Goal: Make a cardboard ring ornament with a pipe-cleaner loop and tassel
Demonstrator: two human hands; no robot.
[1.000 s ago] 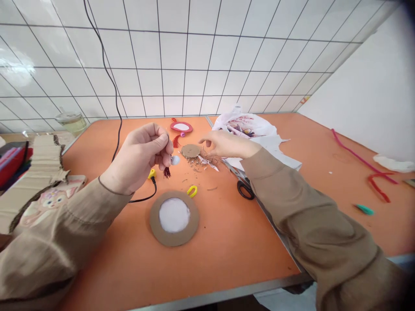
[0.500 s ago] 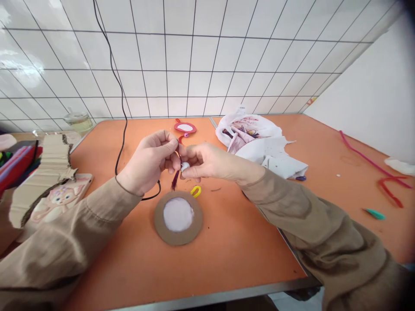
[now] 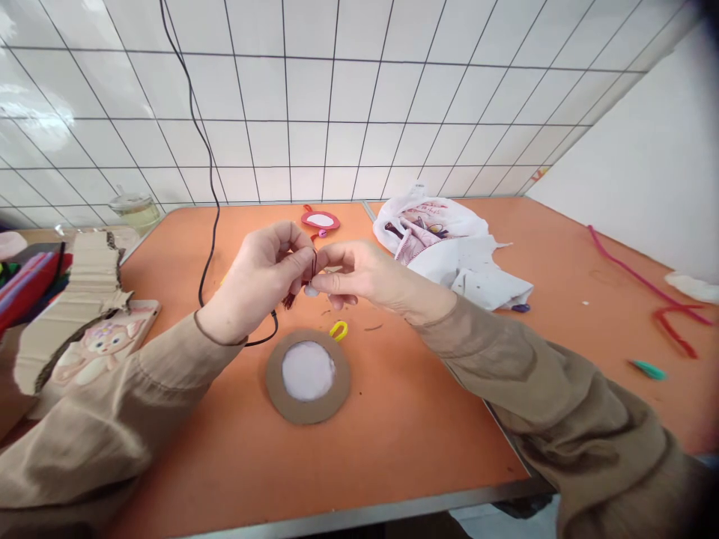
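My left hand (image 3: 267,269) pinches the dark red cord of a tassel (image 3: 289,299), whose threads hang below the fingers. My right hand (image 3: 359,277) is closed at the fingertips on the same cord, close against the left fingers. Under the pinch hangs a small whitish bell-like piece (image 3: 311,290), partly covered by the fingers. Below both hands a round cardboard ring (image 3: 278,374) with a white centre lies flat on the table, a yellow loop (image 3: 338,331) at its upper edge.
Behind the hands lies a red ring ornament (image 3: 321,218). A white plastic bag (image 3: 427,224) with white scraps is at the back right. Torn cardboard (image 3: 73,307) and a phone-like case (image 3: 112,340) lie left. A black cable (image 3: 213,217) runs down the wall. Red pipe cleaners (image 3: 674,333) lie right.
The whitish piece has moved slightly left and now hangs under the fingers. The tassel has swung up and left, and the hands have drawn closer together on the cord.
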